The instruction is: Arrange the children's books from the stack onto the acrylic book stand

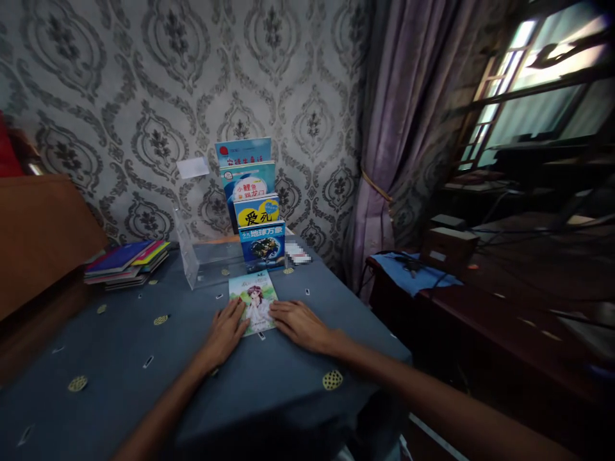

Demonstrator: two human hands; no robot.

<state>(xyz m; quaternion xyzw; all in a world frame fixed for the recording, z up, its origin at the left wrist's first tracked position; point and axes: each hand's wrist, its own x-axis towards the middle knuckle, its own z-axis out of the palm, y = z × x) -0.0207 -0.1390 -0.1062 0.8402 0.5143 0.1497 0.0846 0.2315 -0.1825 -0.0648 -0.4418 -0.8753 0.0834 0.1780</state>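
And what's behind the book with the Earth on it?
Three more covers show above the Earth book, stepping up towards the patterned wall. Their lower fronts are mostly covered.

All readable text is Chinese and stands on books near the centre of the frame. The rearmost tall book (244,145) has red characters that seem to read 安徒生童话, their lower edges hidden. The light-blue book (227,174) before it reads 小鲤鱼跳龙门 on two lines. The yellow-and-blue book (239,204) next in front shows 爱死 in large black characters. The foremost book (262,246) carries 地球万象 in white, with a smaller 少儿 at its left. On the flat booklet (259,294) below, the pale title is too faint to read surely.
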